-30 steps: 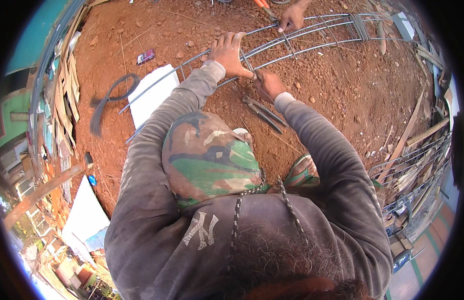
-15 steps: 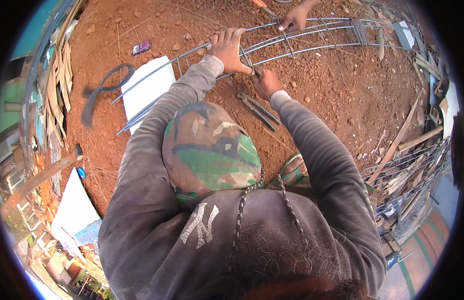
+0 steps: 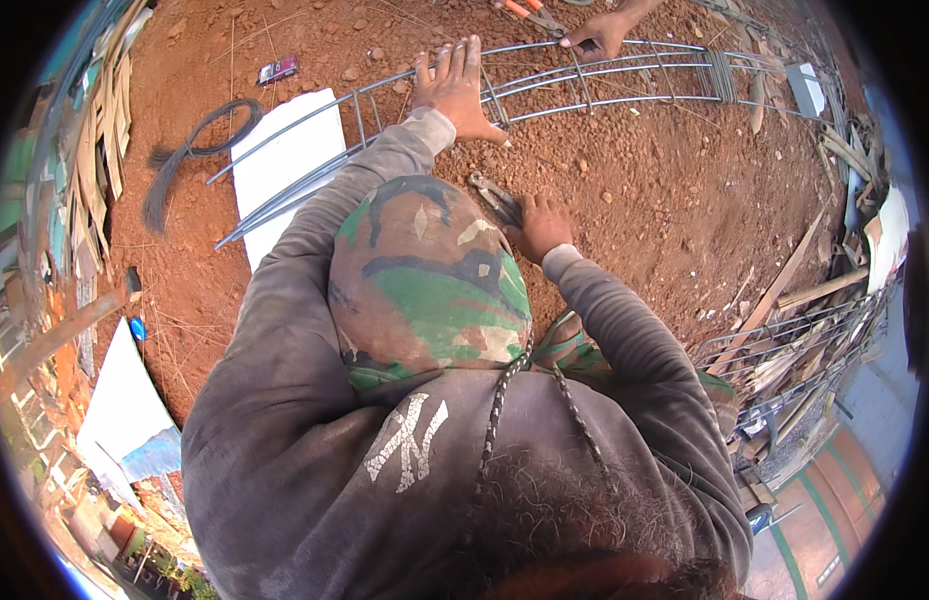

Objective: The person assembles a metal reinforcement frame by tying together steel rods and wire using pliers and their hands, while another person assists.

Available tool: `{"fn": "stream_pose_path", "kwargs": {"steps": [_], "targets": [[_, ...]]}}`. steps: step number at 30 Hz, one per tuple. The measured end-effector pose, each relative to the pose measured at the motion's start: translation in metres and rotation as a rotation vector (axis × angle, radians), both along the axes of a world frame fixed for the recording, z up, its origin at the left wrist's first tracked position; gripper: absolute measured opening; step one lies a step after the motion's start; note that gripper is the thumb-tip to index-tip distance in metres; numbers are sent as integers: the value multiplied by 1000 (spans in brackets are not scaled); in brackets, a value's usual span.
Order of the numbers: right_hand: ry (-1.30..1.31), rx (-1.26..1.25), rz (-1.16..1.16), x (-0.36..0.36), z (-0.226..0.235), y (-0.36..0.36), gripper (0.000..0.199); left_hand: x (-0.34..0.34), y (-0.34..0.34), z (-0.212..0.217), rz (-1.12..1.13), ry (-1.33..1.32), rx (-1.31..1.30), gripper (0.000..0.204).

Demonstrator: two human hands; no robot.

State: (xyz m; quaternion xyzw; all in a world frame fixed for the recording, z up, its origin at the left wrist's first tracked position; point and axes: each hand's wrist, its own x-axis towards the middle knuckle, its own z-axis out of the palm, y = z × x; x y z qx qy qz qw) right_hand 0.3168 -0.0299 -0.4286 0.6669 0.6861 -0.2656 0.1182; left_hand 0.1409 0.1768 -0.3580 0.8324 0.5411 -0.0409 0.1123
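My left hand (image 3: 458,96) lies across a long rebar cage (image 3: 605,98), its fingers and thumb stretched apart over the steel bars beside a cross tie. Just above the soil, near my camouflage-covered knee, my right hand (image 3: 545,229) is closed round the handles of dark metal pincers (image 3: 496,194). Their jaws point away from me, toward the cage. At the far side of the cage, another person's hand (image 3: 597,38) touches the top bar, with orange-handled pliers (image 3: 530,12) close by.
A white sheet (image 3: 285,150) lies under the cage's left end, beside a coil of black tie wire (image 3: 200,150). A small dark red pack (image 3: 278,70) sits on the reddish soil. Scrap wood (image 3: 110,150) lines the left; planks and steel mesh (image 3: 785,350) lie at right.
My right hand has left the cage, moved down toward me and taken hold of the pincers on the ground. My left hand stays on the cage, its fingers more spread.
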Motion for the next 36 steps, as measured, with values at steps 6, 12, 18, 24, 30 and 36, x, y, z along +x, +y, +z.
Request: {"fn": "stream_pose_path", "kwargs": {"steps": [6, 12, 18, 24, 30, 36], "targets": [[60, -15, -99, -7, 4, 9, 59, -10, -2, -4, 47, -21, 19, 156], [582, -525, -462, 23, 94, 11, 34, -9, -2, 2, 33, -15, -50, 155], [541, -668, -288, 31, 244, 48, 33, -11, -4, -5, 44, -50, -30, 157], [140, -129, -31, 38, 243, 113, 41, -16, -2, -3, 1, -125, 0, 150], [-204, -227, 125, 29, 196, 138, 63, -12, -1, -9, -49, -115, -3, 128], [-323, -193, 64, 15, 169, 125, 69, -14, -2, -9, -53, -125, 4, 120]]}}
